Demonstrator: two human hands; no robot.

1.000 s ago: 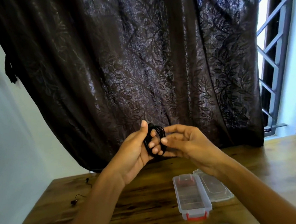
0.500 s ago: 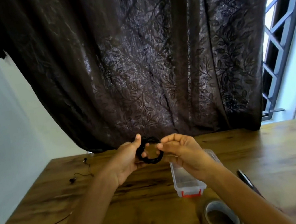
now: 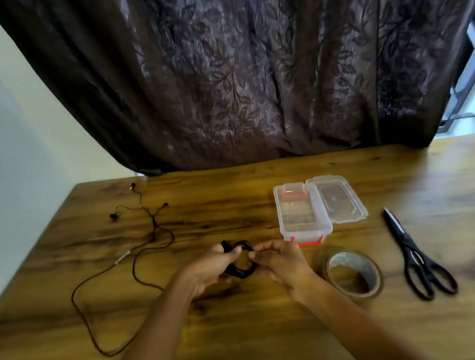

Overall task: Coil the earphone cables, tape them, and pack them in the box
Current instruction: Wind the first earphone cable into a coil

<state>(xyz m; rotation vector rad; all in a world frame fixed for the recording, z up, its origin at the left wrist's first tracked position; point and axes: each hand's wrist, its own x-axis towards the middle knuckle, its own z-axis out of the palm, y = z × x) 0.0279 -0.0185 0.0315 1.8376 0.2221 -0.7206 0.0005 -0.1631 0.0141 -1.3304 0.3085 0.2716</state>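
A black earphone cable wound into a small coil (image 3: 242, 267) is held between both hands just above the table's middle. My left hand (image 3: 212, 268) pinches its left side and my right hand (image 3: 275, 259) pinches its right side. A second earphone cable (image 3: 136, 253) lies loose and uncoiled on the table at the left. The clear plastic box (image 3: 297, 217) with red clips stands open behind my right hand, its lid (image 3: 340, 203) lying beside it. A roll of brown tape (image 3: 353, 273) lies flat to the right of my right wrist.
Black scissors (image 3: 417, 254) lie on the wooden table (image 3: 252, 331) to the right of the tape. A dark patterned curtain (image 3: 242, 55) hangs behind the table's far edge, with a window frame at the far right.
Both hands have come down with the coil from in front of the curtain to just above the table. The view tilted down, bringing the tape, scissors and loose cable into sight.
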